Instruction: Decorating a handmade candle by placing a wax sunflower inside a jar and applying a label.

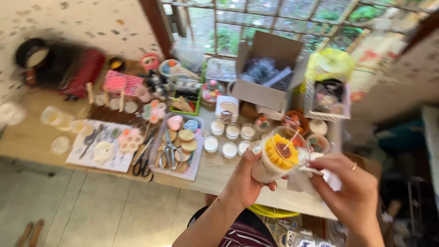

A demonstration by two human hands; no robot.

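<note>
- while the view is a little blurred, the left hand (244,176) is plainly wrapped around a glass candle jar (279,158), fingers curled close on its side and the thumb, with a pale painted nail, pressed near the rim.
- the jar is tipped toward the person, so its top shows: a yellow sunflower (282,153) with a dark centre sits on the wax, and a thin wooden stick (291,138) rises slanting from it.
- the right hand (352,187) is just beside the jar on its right, fingers bent and narrow, pinching a piece of white tissue (315,176) that touches the jar's side; a ring shows on one finger.
- the jar is held in the air above the near edge of the wooden table (27,137), not resting on it.
- just beyond it stand small white candles in glasses (228,137) in two short rows.
- to their left lies a tray (194,167) holding scissors (170,151) and round wax pieces.
- further back stands an open cardboard box (267,71), near the window.
</note>
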